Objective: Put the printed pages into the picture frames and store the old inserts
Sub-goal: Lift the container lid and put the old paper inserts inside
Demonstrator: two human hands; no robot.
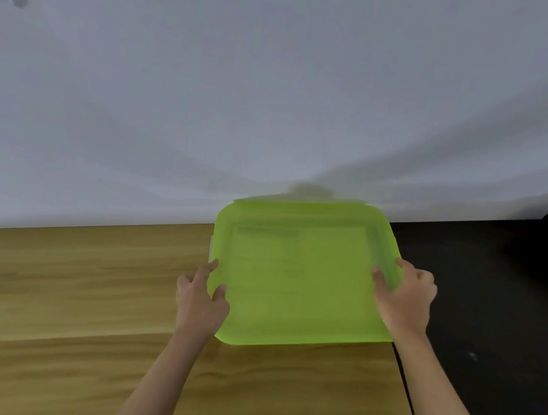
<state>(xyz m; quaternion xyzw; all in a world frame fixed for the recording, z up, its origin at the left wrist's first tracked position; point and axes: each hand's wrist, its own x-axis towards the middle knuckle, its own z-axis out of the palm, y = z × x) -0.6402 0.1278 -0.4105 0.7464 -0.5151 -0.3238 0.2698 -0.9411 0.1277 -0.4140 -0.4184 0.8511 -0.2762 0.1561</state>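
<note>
Green lid sits between left hand and right hand, both gripping its edges.

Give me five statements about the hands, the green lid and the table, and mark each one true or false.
1. Both hands are on the green lid, one at each side. True: the left hand is at its left edge and the right hand at its right edge.
2. The lid is red. False: it is bright green.
3. The lid is over a wooden table. True.
4. The surface to the right of the wooden table is white. False: that surface is black.
5. A picture frame lies on the table beside the lid. False: no frame is in view.
</note>
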